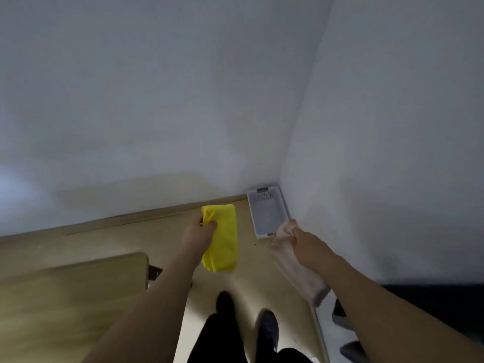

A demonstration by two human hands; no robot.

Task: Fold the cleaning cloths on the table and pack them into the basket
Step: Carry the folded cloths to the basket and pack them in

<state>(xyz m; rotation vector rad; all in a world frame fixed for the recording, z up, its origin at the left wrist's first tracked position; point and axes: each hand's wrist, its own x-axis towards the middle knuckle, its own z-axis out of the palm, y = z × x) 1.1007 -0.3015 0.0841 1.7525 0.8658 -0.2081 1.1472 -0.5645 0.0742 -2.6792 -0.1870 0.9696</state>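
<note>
Two white walls point(183, 100) meet in a corner above a pale wooden floor point(78, 244), where a white basket point(267, 213) sits tucked into that corner. My left hand point(199, 235) grips a bunched yellow cloth point(225, 239) that hangs down from my curled fingers. My right hand point(306, 243) pinches a blurred pale pink cloth point(293, 268) just beside the basket's near end.
</note>
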